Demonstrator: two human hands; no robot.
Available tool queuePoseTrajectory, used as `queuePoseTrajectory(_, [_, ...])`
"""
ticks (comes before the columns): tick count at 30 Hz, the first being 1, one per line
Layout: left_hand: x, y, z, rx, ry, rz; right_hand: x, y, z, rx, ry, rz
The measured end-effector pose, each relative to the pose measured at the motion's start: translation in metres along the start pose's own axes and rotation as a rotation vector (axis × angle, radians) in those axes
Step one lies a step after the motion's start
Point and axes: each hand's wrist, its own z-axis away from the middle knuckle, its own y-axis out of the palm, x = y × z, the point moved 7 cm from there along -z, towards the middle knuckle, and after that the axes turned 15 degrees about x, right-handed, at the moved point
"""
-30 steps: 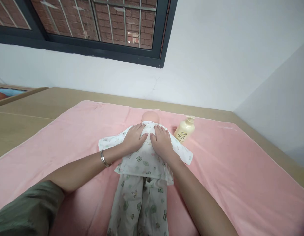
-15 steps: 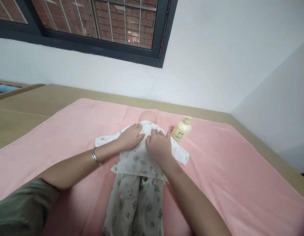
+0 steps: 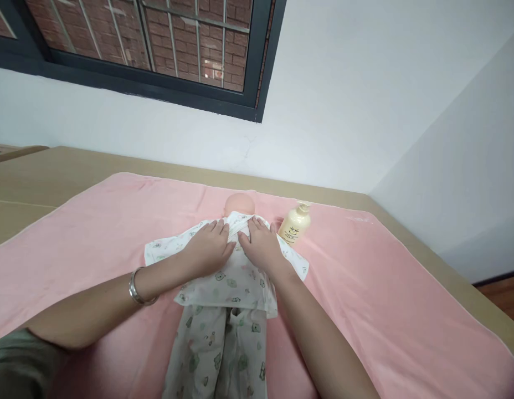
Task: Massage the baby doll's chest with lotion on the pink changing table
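Lengthwise, doll [image 3: 232, 266] head-away under left hand [image 3: 209, 249], right hand [image 3: 263, 246].

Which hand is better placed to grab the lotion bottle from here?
Right. The right hand lies on the doll's shirt just beside the pump bottle, which stands at the doll's right. The left hand is on the far side and would have to cross over.
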Motion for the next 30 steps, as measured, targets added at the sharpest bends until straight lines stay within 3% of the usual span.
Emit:
queuePoseTrajectory(3, [0.011, -0.006, -0.013, 0.060, -0.025, 0.093, 0.012, -0.004, 0.009, -0.055, 0.020, 0.088])
queuePoseTrajectory(10, [0.021, -0.012, -0.027, 0.019, -0.009, 0.248, 0.037, 0.001, 0.025, -0.104, 0.103, 0.208])
queuePoseTrajectory(14, [0.013, -0.006, -0.016, -0.028, -0.047, 0.140, 0.021, -0.005, 0.015, -0.112, 0.076, 0.114])
queuePoseTrajectory(18, [-0.012, -0.004, 0.007, -0.121, 0.049, 0.047, -0.001, -0.013, 0.001, -0.078, 0.016, 0.009])
queuePoseTrajectory(21, [-0.017, -0.006, 0.013, -0.132, 0.085, 0.062, -0.005, -0.015, -0.002, -0.078, 0.000, 0.009])
queuePoseTrajectory(30, [0.022, -0.010, -0.028, -0.011, -0.010, 0.339, 0.032, -0.003, 0.021, -0.201, 0.050, 0.248])
